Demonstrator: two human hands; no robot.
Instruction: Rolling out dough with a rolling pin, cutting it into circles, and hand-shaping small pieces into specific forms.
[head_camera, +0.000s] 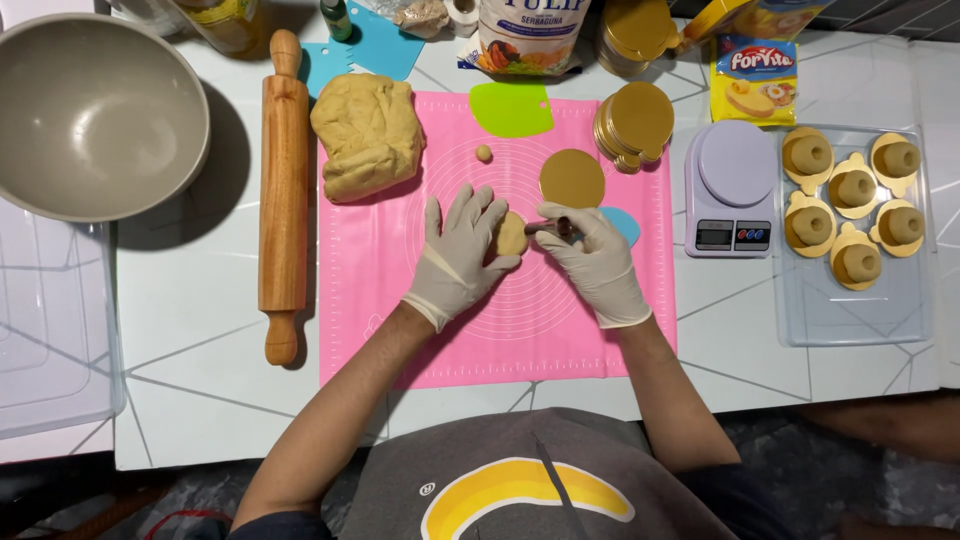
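**Dough piece worked by gloved hands on a silicone mat**

A small, rounded dough piece (511, 235) is held near the centre of the pink silicone mat (400, 330), whose printed rings appear to serve as size guides. It is cupped by the left hand (458, 255), fingers curled round its near side, seemingly so that it is steadied. A slim dark tool (552, 228) is pinched by the right hand (597, 262), its tip brought against the dough's edge. Both hands are covered by thin white gloves. A lumpy, matte dough mass (368, 135) is kept at the mat's far left corner, beside a smooth wooden rolling pin (284, 195). Glossy gold card discs (572, 178) are placed just beyond the hands. Finished domed pieces on gold bases are set apart in a clear tray (850, 320), next to a lilac kitchen scale (730, 190).
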